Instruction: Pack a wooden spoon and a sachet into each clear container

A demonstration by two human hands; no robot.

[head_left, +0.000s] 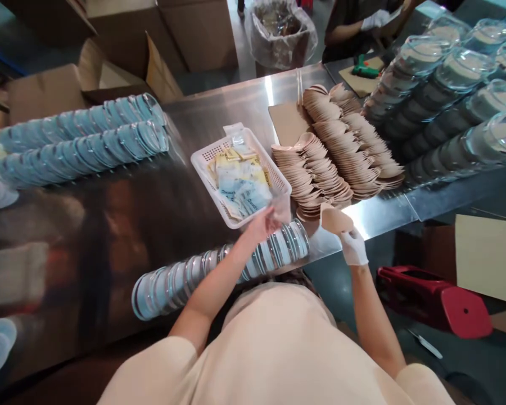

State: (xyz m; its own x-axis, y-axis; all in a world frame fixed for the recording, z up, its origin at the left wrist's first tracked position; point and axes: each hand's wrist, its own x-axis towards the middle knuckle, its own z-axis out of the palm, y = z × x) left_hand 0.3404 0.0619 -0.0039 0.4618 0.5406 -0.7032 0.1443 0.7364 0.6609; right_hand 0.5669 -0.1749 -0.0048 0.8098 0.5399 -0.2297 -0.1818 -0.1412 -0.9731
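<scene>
My left hand [270, 222], bare and blurred, is above the near right corner of a white perforated basket [200, 163]. Its fingers are curled, and a pale see-through shape shows at their tips; I cannot make out what it is. Printed white, yellow and blue packets [244, 180] fill the basket. Beneath my left forearm lies a row of round clear containers with pale blue discs [168, 287]. My right hand [354, 247], in a white glove, is closed on a tan paperboard piece [336, 219]. Similar pieces lie in nested stacks [341, 146] just beyond it.
Two rows of pale blue lidded containers [80, 149] lie at the left. Tall clear stacks [442, 84] stand at the right, near a green tool [366, 67]. Beyond the metal table are an open carton [113, 67], a lined bin [280, 34] and a co-worker's gloved hand [375, 21]. A red stool [438, 304] lies lower right.
</scene>
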